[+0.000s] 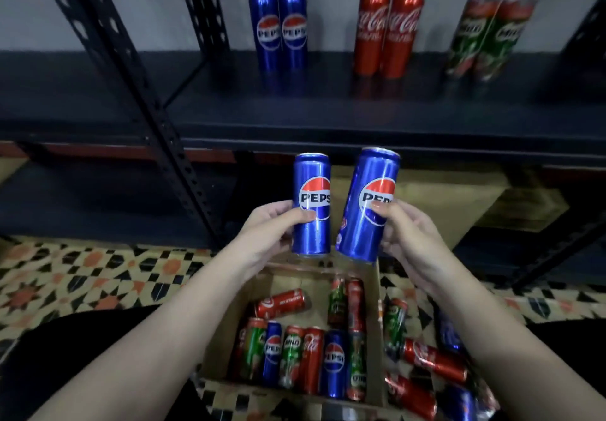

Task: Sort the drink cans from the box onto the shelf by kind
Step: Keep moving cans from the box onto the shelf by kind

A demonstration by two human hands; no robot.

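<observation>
My left hand [267, 228] grips an upright blue Pepsi can [311, 177] and my right hand [406, 227] grips a second blue Pepsi can [373, 171], tilted slightly right. Both cans hang above the cardboard box [378, 292], just below the front edge of the dark shelf [328, 115]. On the shelf stand two Pepsi cans [278, 33], two red Coca-Cola cans [388, 33] and two green Milo cans [488, 38], each pair grouped by kind. Several mixed cans [305, 358] lie in the box.
More red and blue cans [429, 360] lie in a second compartment at the right. Black perforated shelf uprights [157, 118] slant across the left. A lower shelf holds a brown carton [459, 197]. Patterned floor tiles [82, 276] surround the box.
</observation>
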